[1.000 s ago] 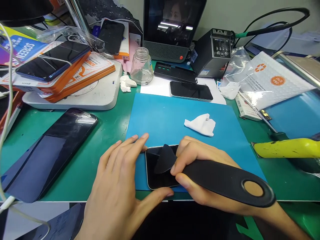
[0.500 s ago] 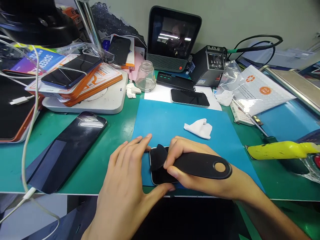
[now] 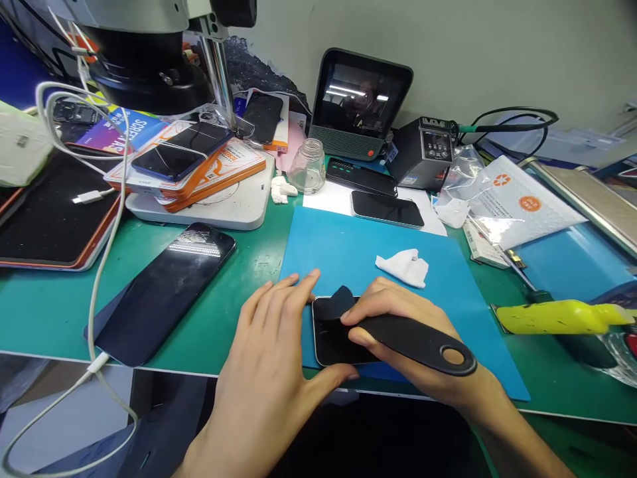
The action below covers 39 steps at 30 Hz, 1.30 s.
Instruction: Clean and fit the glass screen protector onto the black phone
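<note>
A smartphone (image 3: 332, 345) with a dark screen lies face up at the near edge of a blue mat (image 3: 328, 242). My left hand (image 3: 271, 342) brackets its left end, fingertips at the far corner and thumb along the near edge, steadying it. Pinched in my right hand (image 3: 405, 318) is a black spatula-like tool (image 3: 418, 344) with a hole through its handle end. Its broad, dark tip rests over the left part of the screen. My right hand covers the phone's right end. A crumpled white wipe (image 3: 405, 267) lies just beyond on the mat.
To the left, a larger dark phone (image 3: 166, 292) and a white cable (image 3: 107, 265) lie near the edge. Boxes on a white pad (image 3: 249, 212), a glass jar (image 3: 308, 169) and a display (image 3: 361, 103) stand behind. A yellow-handled tool (image 3: 552, 317) is at right.
The head view has shifted left, so everything appears farther right and more of the left side shows. Both hands keep nearly the same pose; the tool's tip has moved slightly rightward along the screen.
</note>
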Each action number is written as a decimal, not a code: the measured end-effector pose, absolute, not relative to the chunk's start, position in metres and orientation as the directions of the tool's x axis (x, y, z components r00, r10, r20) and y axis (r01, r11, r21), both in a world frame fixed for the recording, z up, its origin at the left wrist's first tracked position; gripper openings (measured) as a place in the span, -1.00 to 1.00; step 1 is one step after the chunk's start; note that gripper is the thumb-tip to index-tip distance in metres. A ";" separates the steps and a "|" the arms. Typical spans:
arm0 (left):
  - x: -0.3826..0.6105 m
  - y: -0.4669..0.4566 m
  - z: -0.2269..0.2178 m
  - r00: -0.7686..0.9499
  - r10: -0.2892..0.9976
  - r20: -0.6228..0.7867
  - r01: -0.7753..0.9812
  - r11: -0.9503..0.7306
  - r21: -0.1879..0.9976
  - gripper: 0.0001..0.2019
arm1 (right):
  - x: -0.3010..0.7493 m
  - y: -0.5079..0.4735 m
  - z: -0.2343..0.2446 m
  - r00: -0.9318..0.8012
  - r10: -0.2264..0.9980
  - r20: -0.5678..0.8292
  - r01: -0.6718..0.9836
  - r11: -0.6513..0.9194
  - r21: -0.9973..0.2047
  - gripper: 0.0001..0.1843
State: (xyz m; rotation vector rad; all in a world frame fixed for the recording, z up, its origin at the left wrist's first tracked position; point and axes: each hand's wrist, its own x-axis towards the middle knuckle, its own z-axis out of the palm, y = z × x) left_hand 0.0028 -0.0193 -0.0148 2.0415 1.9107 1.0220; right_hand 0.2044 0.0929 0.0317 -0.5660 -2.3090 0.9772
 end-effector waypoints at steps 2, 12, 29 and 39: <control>0.003 -0.019 -0.015 -0.051 0.930 0.365 0.816 -0.172 0.552 0.13 | 0.207 0.094 0.029 -0.755 0.549 0.359 0.167 0.690 -0.704 -0.91; 0.003 -0.022 -0.017 -0.056 0.917 0.395 0.816 -0.186 0.547 -0.19 | 0.211 0.099 0.029 -0.816 0.477 0.326 0.196 0.760 -0.620 -0.86; -0.006 -0.022 -0.015 0.004 0.952 0.306 0.905 -0.134 0.404 -0.19 | 0.223 0.095 0.022 -0.834 0.463 0.302 0.244 0.799 -0.550 -0.85; 0.002 -0.021 -0.010 -0.029 0.966 0.257 0.878 -0.098 0.468 -0.20 | 0.236 0.084 0.013 -0.657 0.623 0.425 0.410 0.768 -0.492 -0.51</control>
